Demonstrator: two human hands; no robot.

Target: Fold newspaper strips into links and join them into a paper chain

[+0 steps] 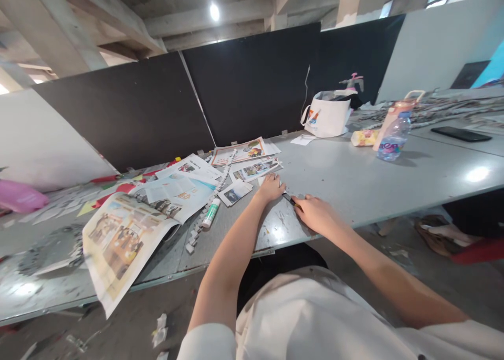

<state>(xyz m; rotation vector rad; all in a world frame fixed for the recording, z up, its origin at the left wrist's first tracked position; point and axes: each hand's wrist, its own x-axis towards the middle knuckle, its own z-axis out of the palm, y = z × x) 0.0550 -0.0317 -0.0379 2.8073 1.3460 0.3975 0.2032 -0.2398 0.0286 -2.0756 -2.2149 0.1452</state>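
Note:
My left hand (271,187) presses down on a small piece of white paper (261,181) on the grey table (323,187). Its fingers are bent and close together; most of the paper is hidden under them. Just to the right, my right hand (314,211) is closed around a dark, slim cutter (290,199), whose tip points toward my left fingers. Cut printed pictures (236,192) lie left of my left hand, beside a green and white glue stick (211,213) and a chain of folded paper pieces (192,240).
Open magazine pages (126,239) hang over the front edge at the left. A white bag (328,116), a water bottle (395,138), a pink tumbler (388,123) and a phone (460,134) stand or lie at the right. Dark panels (252,87) line the back.

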